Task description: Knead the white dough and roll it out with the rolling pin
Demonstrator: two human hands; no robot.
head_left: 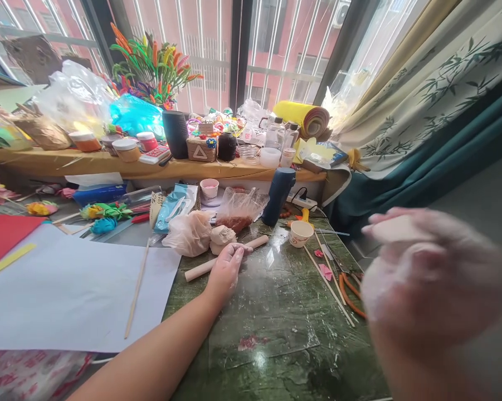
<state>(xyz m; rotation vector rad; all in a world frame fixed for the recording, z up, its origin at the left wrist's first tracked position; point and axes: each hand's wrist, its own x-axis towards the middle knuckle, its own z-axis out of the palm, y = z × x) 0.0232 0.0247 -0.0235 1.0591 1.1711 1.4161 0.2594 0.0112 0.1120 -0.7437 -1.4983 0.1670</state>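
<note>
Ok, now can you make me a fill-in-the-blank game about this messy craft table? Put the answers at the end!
1. The hand at the rolling pin is the person's ____ hand.
2. The yellow strip lies on a ____ sheet.
3. The tool to the right of the thin sticks has ____ handles.
4. The raised, blurry hand is on the ____ side of the picture.

Missing words: left; red; orange; right.
</note>
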